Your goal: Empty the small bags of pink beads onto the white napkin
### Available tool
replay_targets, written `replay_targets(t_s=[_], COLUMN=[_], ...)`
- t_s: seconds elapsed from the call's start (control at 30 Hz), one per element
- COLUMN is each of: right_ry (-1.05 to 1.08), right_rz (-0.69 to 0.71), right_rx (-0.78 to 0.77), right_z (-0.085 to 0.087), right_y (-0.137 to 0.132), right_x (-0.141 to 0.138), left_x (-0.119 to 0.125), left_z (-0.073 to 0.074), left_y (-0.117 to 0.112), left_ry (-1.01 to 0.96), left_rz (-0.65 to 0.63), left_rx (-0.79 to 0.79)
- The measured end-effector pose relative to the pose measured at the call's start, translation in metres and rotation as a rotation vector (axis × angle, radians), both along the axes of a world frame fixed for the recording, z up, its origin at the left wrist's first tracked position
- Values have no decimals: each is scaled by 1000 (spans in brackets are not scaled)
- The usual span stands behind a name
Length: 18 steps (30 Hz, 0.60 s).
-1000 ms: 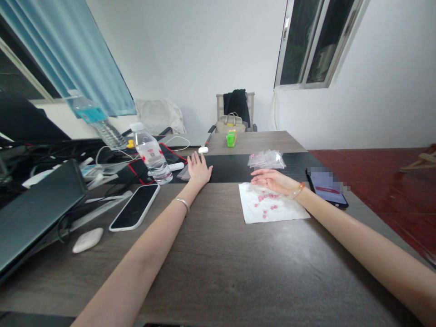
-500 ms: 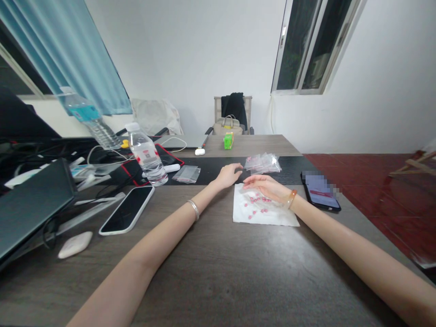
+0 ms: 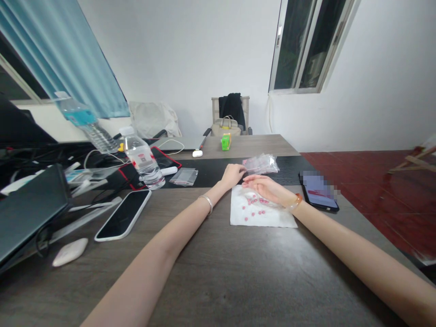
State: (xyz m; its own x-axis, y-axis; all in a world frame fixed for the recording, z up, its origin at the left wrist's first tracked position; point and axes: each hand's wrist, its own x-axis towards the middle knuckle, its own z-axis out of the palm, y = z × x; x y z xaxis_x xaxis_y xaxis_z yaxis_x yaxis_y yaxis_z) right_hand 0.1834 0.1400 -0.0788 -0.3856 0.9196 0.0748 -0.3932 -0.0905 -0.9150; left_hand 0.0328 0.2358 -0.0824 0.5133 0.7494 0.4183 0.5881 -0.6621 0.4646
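Pink tablets [image 3: 252, 206] on napkin [image 3: 265, 219], beneath my open right hand [image 3: 264, 189]; my open left hand [image 3: 233, 176] at plastic bags [image 3: 261, 164].

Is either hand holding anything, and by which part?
Nothing is clearly held: the left hand reaches the edge of the plastic bags, grip unclear; the right hand lies over the paper napkin.

Left hand [image 3: 233, 176] blocked ahead by clear plastic bags [image 3: 260, 164], way toward water bottle [image 3: 143, 161] partly obstructed by small plastic bag [image 3: 184, 177], narrow gap left between paper napkin [image 3: 262, 211] and smartphone [image 3: 318, 193]
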Motion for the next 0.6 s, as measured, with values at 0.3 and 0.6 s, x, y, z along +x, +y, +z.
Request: replay_targets(t_s=[0.3, 0.6], right_ry=[157, 148], right_rz=[-87, -108], right_rx=[-270, -243], right_z=[-10, -17], right_y=[15, 19], right_x=[11, 11], left_x=[-8, -11], left_z=[0, 5], left_y=[-33, -64], left_ry=[-173, -115], left_rz=[-11, -13], left_rx=[99, 146])
